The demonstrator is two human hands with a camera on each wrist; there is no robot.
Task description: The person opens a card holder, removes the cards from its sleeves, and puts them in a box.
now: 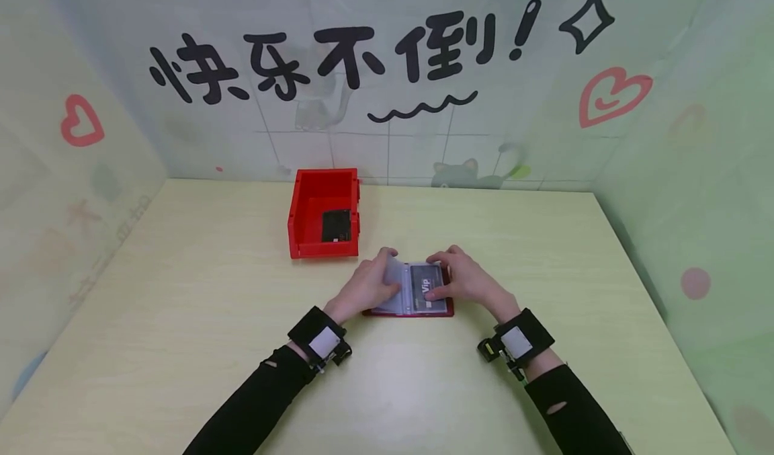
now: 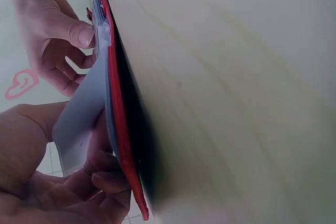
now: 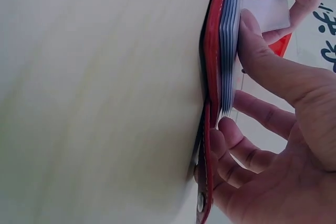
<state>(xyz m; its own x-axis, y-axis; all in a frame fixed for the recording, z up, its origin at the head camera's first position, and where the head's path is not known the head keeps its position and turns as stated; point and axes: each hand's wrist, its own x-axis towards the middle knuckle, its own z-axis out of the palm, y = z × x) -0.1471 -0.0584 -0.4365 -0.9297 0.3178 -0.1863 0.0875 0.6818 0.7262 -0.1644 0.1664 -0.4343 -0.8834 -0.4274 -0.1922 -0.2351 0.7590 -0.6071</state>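
Left hand fingers pinch a floppy clear plastic sleeve of the red card-holder booklet on the tabletop, right hand thumb presses the slick, light black VIP card beneath; best held by edges.

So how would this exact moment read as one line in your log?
left hand: lifts clear sleeve | right hand: presses Vip card | card holder: open on table | red bin: behind
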